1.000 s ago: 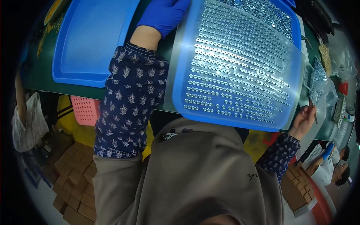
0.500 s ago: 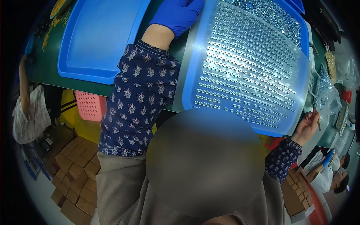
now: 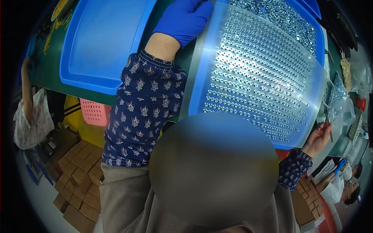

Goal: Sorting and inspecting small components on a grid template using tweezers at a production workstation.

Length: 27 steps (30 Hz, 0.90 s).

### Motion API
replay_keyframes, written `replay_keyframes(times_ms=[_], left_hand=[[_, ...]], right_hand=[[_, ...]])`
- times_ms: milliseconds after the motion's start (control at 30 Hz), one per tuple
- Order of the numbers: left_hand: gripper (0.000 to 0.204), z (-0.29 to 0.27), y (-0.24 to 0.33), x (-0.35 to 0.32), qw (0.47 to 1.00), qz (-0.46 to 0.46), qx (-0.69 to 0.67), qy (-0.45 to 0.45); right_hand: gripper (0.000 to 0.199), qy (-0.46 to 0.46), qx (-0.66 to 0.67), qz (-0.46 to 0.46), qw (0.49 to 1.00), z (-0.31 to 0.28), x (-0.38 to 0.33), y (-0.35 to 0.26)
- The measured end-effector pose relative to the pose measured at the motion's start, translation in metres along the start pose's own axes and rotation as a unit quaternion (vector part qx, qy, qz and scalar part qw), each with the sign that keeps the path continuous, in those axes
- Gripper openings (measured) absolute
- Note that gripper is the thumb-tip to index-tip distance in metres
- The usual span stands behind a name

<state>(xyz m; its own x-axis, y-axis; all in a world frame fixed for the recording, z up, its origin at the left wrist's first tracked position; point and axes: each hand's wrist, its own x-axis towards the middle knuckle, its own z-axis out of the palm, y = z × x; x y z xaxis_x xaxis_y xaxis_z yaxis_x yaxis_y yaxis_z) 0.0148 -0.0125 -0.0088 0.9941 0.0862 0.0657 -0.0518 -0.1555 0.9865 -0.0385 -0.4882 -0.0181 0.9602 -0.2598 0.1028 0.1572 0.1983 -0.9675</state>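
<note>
A clear plate [image 3: 202, 48] with many rows of small shiny metal nuts [image 3: 252, 66] lies over a blue tray [image 3: 321, 42]. Some rows have gaps. Loose shiny pieces [image 3: 287, 23] heap at the tray's far end. My left hand [image 3: 184, 21], in a blue glove, closes on the plate's far left edge; its fingertips are partly hidden. My bare right hand [image 3: 318, 138] is closed round slim dark tweezers [image 3: 331, 134] beside the plate's near right corner. A dark oval blur hides the tray's near edge.
Left of my arm lies an empty blue tray [image 3: 105, 42] on the green table [image 3: 48, 70]. Clear bags of metal parts [image 3: 338, 91] lie at the right. A pink basket [image 3: 94, 112] and cartons [image 3: 79, 174] are below. Other people sit at both sides.
The view has shifted slightly, and the plate and trays appear a little lower. Both hands keep their holds, with no clear movement against the things around them.
</note>
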Motion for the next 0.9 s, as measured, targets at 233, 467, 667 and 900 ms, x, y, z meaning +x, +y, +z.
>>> replay_keyframes(times_ms=[233,467,667,900], left_hand=[[0.026,-0.001,-0.004,0.000,0.997,0.025,0.064,0.026],[0.027,-0.004,-0.008,-0.003,0.990,0.067,0.112,0.051],[0.029,-0.002,0.002,0.003,0.997,0.035,0.066,-0.001],[0.030,-0.007,-0.003,-0.002,0.996,0.026,0.086,0.019]], right_hand=[[0.022,0.010,-0.004,0.000,1.000,-0.002,0.001,-0.001],[0.019,0.013,-0.015,0.036,0.999,0.014,0.002,-0.016],[0.020,-0.309,-0.182,-0.158,0.920,0.146,-0.042,-0.075],[0.019,-0.577,-0.288,-0.202,0.737,0.263,-0.050,-0.062]])
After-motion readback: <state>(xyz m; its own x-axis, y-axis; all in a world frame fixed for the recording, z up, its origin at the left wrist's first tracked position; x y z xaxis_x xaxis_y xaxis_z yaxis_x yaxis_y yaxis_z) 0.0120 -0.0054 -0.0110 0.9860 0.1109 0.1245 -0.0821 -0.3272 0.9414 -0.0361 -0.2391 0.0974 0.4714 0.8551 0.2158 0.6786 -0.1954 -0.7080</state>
